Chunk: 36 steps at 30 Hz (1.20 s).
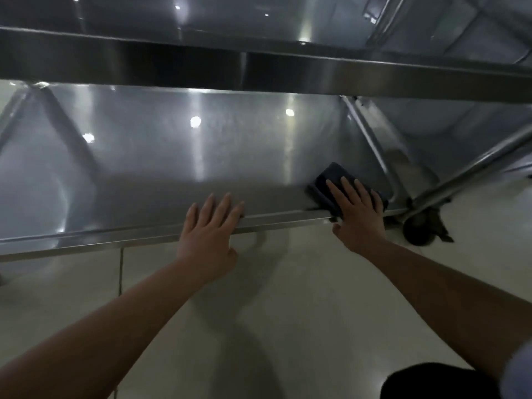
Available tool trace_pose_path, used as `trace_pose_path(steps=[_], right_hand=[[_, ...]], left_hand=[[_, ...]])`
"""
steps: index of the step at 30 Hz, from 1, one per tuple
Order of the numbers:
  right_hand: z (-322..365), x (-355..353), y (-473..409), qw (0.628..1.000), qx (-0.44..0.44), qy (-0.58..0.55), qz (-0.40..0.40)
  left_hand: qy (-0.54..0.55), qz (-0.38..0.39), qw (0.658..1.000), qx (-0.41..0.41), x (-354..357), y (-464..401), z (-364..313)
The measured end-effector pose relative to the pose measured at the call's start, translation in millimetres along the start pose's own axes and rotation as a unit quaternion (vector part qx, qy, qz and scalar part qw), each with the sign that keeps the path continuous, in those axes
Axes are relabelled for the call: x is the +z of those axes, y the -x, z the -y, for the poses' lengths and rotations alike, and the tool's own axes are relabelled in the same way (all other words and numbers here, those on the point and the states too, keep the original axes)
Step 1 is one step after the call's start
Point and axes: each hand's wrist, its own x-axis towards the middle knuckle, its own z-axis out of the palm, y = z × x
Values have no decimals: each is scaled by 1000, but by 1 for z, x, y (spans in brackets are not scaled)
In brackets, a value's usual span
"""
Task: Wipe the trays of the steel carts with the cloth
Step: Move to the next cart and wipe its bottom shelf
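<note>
Brushed stainless-steel lower tray of the cart (pixel 178 156), a wide, shallow, reflective shelf with a raised front lip running beneath both sets of fingers; ceiling lights appear as bright spots on its surface. No brand, label or writing can be read on any steel surface. Above and beyond the fingers, the flat steel edge band of the upper tray (pixel 288 73) crosses the whole view. Pale glossy tiled floor (pixel 259 312) lies on the near side of the fingers, under both bare forearms. To the right of the right-hand fingers stand slanted tubular steel frame legs (pixel 371 139), and just past them, low on the floor, a dark caster wheel (pixel 420 228).

Left hand (pixel 208 240): palm down, fingers (pixel 221 208) straight and slightly spread, their tips resting on the front lip of the lower tray; it holds nothing.

Right hand (pixel 359 217): palm down, fingers (pixel 349 188) straight and fanned apart, pressing flat on a dark navy folded cloth (pixel 331 180). The cloth lies under and just beyond these fingers, at the near right corner of the lower tray, its near edge touching the front lip. The thumb of this hand hangs over the lip on the floor side.
</note>
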Motion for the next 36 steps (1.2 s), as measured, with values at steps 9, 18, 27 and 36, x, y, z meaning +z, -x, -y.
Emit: trace_pose_path(steps=[9,18,27,36], right_hand=[[-65,1,13,988,147,-47,-4],[-62,-14,-15,973,193,-3,124],[-24,-38,14,982,71,-93,147],[122,-142,55,759,135,-574,274]], left_hand=[[-8,-30,999,8,10,-1,-12],[6,-62,998,8,-11,8,38],[-14,-19,999,-35,-2,25,86],[310,-97,944,-59,-30,54,70]])
